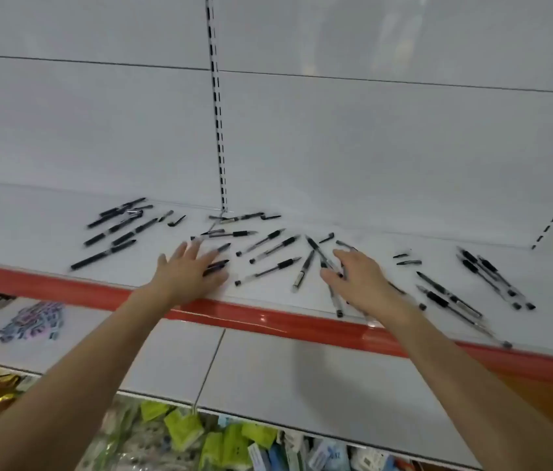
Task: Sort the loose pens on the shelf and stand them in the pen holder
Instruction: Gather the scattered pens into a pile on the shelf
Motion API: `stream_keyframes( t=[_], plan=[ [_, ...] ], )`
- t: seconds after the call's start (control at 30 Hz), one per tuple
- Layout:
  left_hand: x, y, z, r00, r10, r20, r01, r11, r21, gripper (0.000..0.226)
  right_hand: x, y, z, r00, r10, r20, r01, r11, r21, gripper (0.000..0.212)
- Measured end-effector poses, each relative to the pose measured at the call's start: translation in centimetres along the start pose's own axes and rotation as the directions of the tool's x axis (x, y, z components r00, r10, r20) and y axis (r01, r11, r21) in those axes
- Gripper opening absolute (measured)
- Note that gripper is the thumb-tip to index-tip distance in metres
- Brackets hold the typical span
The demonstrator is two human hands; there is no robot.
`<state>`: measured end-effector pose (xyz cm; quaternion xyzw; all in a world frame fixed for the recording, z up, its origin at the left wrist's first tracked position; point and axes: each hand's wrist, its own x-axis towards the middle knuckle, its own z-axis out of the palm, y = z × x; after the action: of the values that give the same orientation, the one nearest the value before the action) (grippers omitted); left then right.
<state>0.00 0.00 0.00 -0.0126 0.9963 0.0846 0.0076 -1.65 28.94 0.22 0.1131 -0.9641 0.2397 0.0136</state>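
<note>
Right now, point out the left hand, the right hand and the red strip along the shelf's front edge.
left hand (189, 274), head view, on the back of the hand.
right hand (360, 277), head view, on the back of the hand.
red strip (268, 317), head view, on its stretch between the two forearms.

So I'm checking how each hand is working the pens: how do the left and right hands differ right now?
The left hand lies flat with fingers spread, palm down over a dark pen near the shelf edge; the right hand is curled, fingers bent around clear pens. The left hand sits nearer the middle of the scatter, the right hand further right. Both reach over the red edge strip, bare, among loose pens. No pen holder is visible.
</note>
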Motion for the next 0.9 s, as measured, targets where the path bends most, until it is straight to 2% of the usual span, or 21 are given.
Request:
stream_keyframes(
  t=[0.03,0.1,0.23,0.3,0.37,0.4,0.47,0.57,0.63,0.77,0.83,0.9],
  plan=[
    [0.5,-0.5,0.1,0.995,-0.019,0.094,0.015,0.999,0.045,0.065,0.9,-0.3,0.5,0.998,0.054,0.034,-0.052,0.997,-0.05,0.064],
    [1.7,-0.4,0.4,0.982,0.016,0.187,-0.026,0.998,0.05,0.067,1.9,-1.5,1.6,0.986,0.135,0.098,-0.12,0.982,-0.143,0.071],
    [3.6,2.6,1.3,0.961,0.196,0.196,-0.202,0.979,0.014,0.064,3.5,-5.2,4.4,0.985,0.109,0.133,-0.073,0.966,-0.249,0.068],
    [4.4,3.3,1.1,0.949,0.254,0.184,-0.242,0.967,-0.084,0.061,4.5,-6.7,5.1,0.986,0.118,0.121,-0.081,0.958,-0.277,0.067],
    [4.8,2.0,0.4,0.943,0.309,0.124,-0.277,0.935,-0.221,0.058,4.8,-7.5,5.5,0.986,0.131,0.105,-0.1,0.96,-0.261,0.065],
    [5.0,0.6,-0.1,0.943,0.326,0.068,-0.305,0.927,-0.219,0.058,4.7,-7.8,5.7,0.987,0.135,0.085,-0.11,0.963,-0.246,0.066],
    [6.0,-3.4,-1.0,0.954,0.299,-0.019,-0.299,0.951,-0.072,0.06,4.7,-8.3,5.9,0.988,0.143,0.063,-0.124,0.963,-0.237,0.068],
    [7.1,-8.8,-1.4,0.995,0.095,0.032,-0.099,0.982,0.159,0.071,5.1,-9.9,7.1,0.984,0.155,0.09,-0.122,0.945,-0.304,0.071],
    [7.3,-10.1,-1.0,0.995,0.031,0.093,-0.047,0.983,0.178,0.077,5.8,-11.1,7.8,0.982,0.157,0.103,-0.117,0.941,-0.316,0.071],
    [6.9,-9.6,-0.6,0.982,0.146,0.119,-0.155,0.986,0.069,0.073,6.8,-12.7,8.8,0.985,0.136,0.11,-0.096,0.945,-0.312,0.069],
    [6.8,-10.4,-1.1,0.982,0.175,0.077,-0.179,0.982,0.055,0.068,7.1,-13.1,9.2,0.986,0.128,0.111,-0.088,0.946,-0.31,0.069],
    [6.8,-12.3,-1.5,0.992,0.127,-0.017,-0.124,0.986,0.111,0.066,7.2,-13.2,9.4,0.987,0.121,0.109,-0.081,0.945,-0.317,0.069]
  ],
)
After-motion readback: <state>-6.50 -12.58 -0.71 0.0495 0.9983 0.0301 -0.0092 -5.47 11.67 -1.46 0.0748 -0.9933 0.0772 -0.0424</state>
